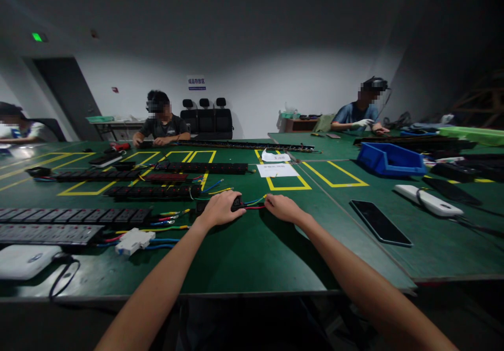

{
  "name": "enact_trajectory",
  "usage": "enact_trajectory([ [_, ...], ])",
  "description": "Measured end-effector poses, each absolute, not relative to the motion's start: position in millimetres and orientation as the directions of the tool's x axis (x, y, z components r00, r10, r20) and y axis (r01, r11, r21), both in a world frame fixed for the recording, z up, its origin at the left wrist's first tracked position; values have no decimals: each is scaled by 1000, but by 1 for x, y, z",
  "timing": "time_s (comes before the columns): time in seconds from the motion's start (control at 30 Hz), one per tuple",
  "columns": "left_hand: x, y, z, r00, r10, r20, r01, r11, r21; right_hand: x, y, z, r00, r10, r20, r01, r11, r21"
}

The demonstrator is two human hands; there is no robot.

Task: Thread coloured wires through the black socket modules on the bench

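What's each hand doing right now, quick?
Left hand: closed on a small black part.
Right hand: pinching the coloured wires from that part.

A blue bin [389,159] sits on the green surface [252,256], a dark phone [380,222] lying nearer. Rows of black socket strips [157,191] lie left, with a white breaker [132,241]. Two paper sheets [276,170] rest farther back.

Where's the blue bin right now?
In the head view, the blue bin sits on the green table at the far right, beyond the black phone and right of the yellow floor-tape squares.
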State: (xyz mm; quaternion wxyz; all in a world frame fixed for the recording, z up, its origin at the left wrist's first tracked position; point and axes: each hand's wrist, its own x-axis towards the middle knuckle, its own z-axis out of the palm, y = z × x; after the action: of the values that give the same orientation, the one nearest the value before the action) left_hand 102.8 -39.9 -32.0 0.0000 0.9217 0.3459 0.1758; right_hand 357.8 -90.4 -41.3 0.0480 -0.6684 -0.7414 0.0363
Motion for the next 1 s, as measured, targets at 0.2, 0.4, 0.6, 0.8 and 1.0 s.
enact_trajectory([
  [0.2, 103, -40, -33, 701, 635, 324, 638, -762, 114, 357, -91, -40, -102, 994, 28, 988, 104, -116],
  [0.4, 104, -40, -33, 700, 638, 322, 643, -759, 108, 357, -93, -39, -99, 995, 24, 988, 102, -118],
  [0.6, 104, -40, -33, 699, 638, 322, 645, -757, 100, 357, -92, -40, -99, 995, 27, 988, 102, -114],
  [0.8, 104, -41, -32, 702, 635, 323, 644, -759, 93, 358, -91, -41, -109, 993, 36, 987, 112, -112],
  [1.0, 105, -41, -32, 701, 638, 319, 649, -756, 88, 358, -91, -41, -107, 994, 34, 987, 110, -116],
])
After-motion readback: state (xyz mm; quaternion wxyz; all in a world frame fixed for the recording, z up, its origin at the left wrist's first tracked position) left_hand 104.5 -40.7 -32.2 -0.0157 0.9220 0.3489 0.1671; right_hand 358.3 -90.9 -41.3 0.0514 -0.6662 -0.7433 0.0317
